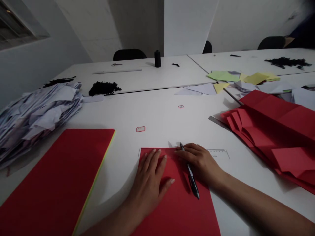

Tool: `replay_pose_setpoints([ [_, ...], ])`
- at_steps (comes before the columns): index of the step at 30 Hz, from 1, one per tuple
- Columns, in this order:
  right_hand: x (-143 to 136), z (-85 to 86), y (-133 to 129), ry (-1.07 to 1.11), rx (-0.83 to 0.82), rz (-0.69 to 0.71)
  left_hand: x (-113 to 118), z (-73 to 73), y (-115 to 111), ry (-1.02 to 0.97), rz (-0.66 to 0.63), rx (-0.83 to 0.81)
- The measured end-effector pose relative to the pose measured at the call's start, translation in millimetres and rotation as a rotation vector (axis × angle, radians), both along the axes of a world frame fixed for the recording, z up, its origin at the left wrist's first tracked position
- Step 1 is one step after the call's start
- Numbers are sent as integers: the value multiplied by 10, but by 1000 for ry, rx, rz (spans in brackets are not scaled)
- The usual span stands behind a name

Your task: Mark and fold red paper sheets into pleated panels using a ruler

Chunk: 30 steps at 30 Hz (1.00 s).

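Observation:
A red sheet lies on the white table in front of me, with a clear ruler across its far edge. My left hand rests flat on the sheet, fingers spread, the tips at the ruler. Held between the fingers of my right hand is a black and silver pen, slanting over the sheet with one end beyond its far edge. The fingers of that hand are bent over the ruler and the sheet's upper right part.
A stack of red sheets lies left, below a heap of white papers. Folded red paper and a metal ruler are right. Black yarn and a black spool stand farther back. A person is far right.

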State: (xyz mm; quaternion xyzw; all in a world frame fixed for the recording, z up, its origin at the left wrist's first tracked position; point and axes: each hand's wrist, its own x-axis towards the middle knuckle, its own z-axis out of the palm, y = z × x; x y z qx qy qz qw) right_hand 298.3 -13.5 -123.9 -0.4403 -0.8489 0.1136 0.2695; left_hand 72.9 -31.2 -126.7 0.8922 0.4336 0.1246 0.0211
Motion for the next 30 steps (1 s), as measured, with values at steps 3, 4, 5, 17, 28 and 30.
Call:
replay_pose_setpoints([
  [3,4,3,-1,4,-10,-14,2,-2,2,-4,4,-2],
  [4,4,2,-2,4,-7,-16,2,-5,2,0,4,-1],
  [5,4,1,-1,2,-3,-18,3,-9,1,5,2,1],
  [17,6,-5,6,-19,10,-29,6,-4,4,11,3,5],
  [28,17,-32,11,-23,20,-18,3,-12,1,17,9,1],
  [30,21,-41,12,-25,21,-17,5,-14,2,10,7,6],
])
